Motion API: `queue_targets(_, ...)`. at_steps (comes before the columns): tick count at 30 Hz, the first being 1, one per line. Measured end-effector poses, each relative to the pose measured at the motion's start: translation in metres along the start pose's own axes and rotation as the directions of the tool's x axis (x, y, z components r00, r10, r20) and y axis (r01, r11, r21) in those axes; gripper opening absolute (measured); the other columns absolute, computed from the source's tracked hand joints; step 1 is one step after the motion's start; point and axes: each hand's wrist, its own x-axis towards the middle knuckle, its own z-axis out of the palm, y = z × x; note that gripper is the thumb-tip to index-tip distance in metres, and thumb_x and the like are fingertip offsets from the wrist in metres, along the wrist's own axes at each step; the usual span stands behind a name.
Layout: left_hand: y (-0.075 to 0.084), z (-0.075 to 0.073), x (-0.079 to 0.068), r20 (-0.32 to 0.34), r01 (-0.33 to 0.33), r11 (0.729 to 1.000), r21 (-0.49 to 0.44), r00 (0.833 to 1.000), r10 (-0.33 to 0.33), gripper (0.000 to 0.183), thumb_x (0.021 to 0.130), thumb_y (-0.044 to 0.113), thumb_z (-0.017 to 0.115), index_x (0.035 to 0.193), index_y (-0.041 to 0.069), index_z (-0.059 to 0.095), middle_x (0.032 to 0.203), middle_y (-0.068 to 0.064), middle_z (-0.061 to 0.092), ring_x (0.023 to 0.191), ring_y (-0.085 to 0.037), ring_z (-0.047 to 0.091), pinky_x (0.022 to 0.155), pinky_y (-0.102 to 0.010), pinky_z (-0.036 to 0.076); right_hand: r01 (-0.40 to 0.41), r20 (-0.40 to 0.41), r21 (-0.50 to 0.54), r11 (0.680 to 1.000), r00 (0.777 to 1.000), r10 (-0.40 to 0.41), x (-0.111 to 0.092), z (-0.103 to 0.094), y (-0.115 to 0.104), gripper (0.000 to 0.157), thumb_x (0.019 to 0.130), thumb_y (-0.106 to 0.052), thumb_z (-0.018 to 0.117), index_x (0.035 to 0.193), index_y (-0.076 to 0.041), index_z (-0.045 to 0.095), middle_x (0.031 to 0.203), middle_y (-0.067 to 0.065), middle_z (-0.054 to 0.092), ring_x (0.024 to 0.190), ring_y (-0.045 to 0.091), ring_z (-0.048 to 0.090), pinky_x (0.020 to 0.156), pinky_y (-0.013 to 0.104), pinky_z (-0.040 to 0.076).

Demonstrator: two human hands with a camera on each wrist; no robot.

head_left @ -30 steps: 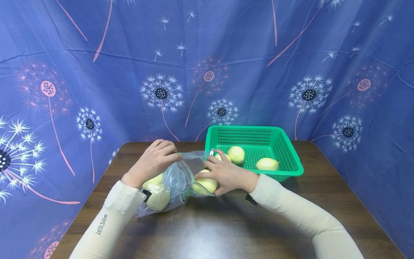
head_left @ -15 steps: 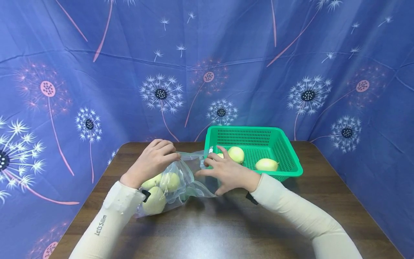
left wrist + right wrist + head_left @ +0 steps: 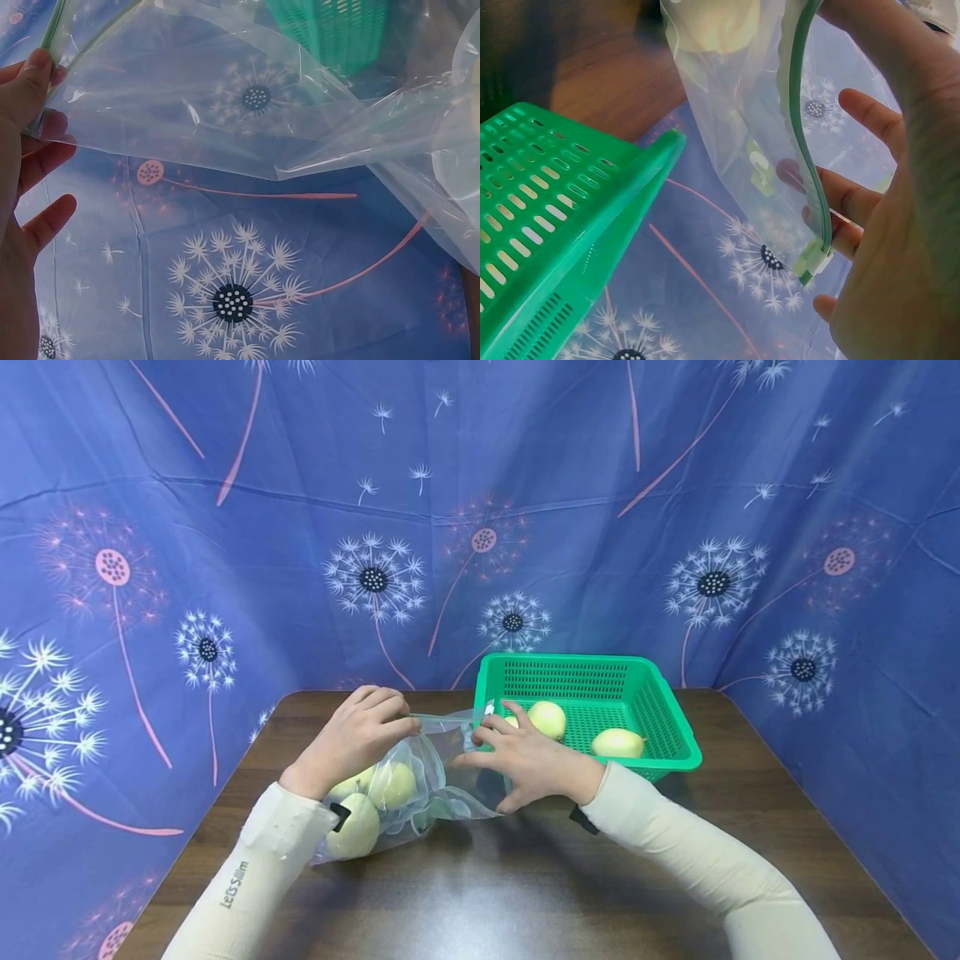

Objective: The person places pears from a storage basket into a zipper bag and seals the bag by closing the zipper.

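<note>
A clear zip bag [image 3: 429,777] lies on its side with its mouth to the right. Several pale yellow-green fruits [image 3: 354,827] are in its left end. My left hand [image 3: 348,739] pinches the upper edge of the mouth between thumb and fingers, which the left wrist view shows close up. With fingers spread, my right hand [image 3: 528,764] is at the mouth, holding no fruit. In the right wrist view its fingertips touch the green zip edge [image 3: 801,127], near a white-green slider [image 3: 814,259].
A green slotted basket [image 3: 678,727] stands just behind and right of my right hand. Inside are a round fruit [image 3: 547,720], a longer one [image 3: 617,742] and part of another behind my fingers. Under everything is a brown wooden table [image 3: 600,877], with a blue dandelion-print cloth [image 3: 585,527] behind.
A fruit left my right hand and rolled left into the bag beside the others. The right fingers spread at the mouth; the left hand kept its pinch on the edge.
</note>
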Motion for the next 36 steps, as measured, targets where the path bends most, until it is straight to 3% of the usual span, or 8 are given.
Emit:
queue_targets(6, 0.000, 0.003, -0.001, -0.015, -0.005, 1.000, -0.017, 1.000, 0.005, 0.010, 0.084, 0.010, 0.057, 0.088, 0.016, 0.064, 0.083, 0.000, 0.054, 0.085, -0.022, 0.053, 0.076, -0.036, 0.043, 0.034, -0.016, 0.048, 0.998, 0.999, -0.034, 0.000, 0.002, 0.002, 0.078, 0.061, -0.059, 0.072, 0.130, -0.036, 0.045, 0.113, -0.001, 0.049, 0.110, 0.019, 0.036, 0.101, 0.059, 0.014)
queue_targets(13, 0.000, 0.004, -0.001, -0.013, -0.005, 1.000, -0.023, 1.000, 0.004, 0.008, 0.083, 0.012, 0.062, 0.089, 0.016, 0.064, 0.083, 0.000, 0.055, 0.086, -0.021, 0.053, 0.079, -0.036, 0.043, 0.088, -0.070, 0.118, 0.989, 0.994, -0.080, -0.004, -0.001, 0.007, 0.072, 0.066, -0.053, 0.072, 0.130, -0.034, 0.045, 0.115, -0.003, 0.047, 0.112, 0.018, 0.036, 0.100, 0.055, 0.016)
queue_targets(20, 0.001, 0.004, 0.000, -0.005, -0.006, 1.000, -0.028, 1.000, 0.006, 0.012, 0.079, 0.010, 0.067, 0.089, 0.016, 0.065, 0.083, 0.000, 0.055, 0.087, -0.021, 0.053, 0.080, -0.036, 0.043, 0.099, -0.123, 0.107, 0.989, 0.989, -0.086, -0.013, -0.012, 0.017, 0.067, 0.067, -0.048, 0.073, 0.127, -0.030, 0.048, 0.115, -0.001, 0.047, 0.111, 0.020, 0.038, 0.099, 0.055, 0.018)
queue_targets(27, 0.001, 0.004, -0.001, 0.006, 0.001, 1.000, -0.030, 1.000, -0.001, 0.006, 0.083, 0.014, 0.063, 0.089, 0.015, 0.065, 0.083, 0.000, 0.054, 0.088, -0.021, 0.053, 0.080, -0.036, 0.043, 0.055, -0.147, 0.100, 0.993, 0.988, -0.040, -0.024, -0.023, 0.027, 0.063, 0.068, -0.041, 0.073, 0.125, -0.029, 0.048, 0.112, -0.002, 0.047, 0.110, 0.021, 0.039, 0.099, 0.056, 0.017)
queue_targets(36, 0.002, 0.002, -0.001, 0.037, 0.019, 1.000, -0.015, 0.999, -0.019, 0.013, 0.078, 0.012, 0.071, 0.090, 0.016, 0.066, 0.084, -0.001, 0.056, 0.089, -0.021, 0.053, 0.081, -0.035, 0.043, -0.029, -0.134, 0.131, 0.991, 0.990, 0.047, -0.043, -0.028, 0.043, 0.064, 0.067, -0.041, 0.073, 0.125, -0.028, 0.049, 0.115, -0.001, 0.047, 0.112, 0.021, 0.038, 0.098, 0.059, 0.014)
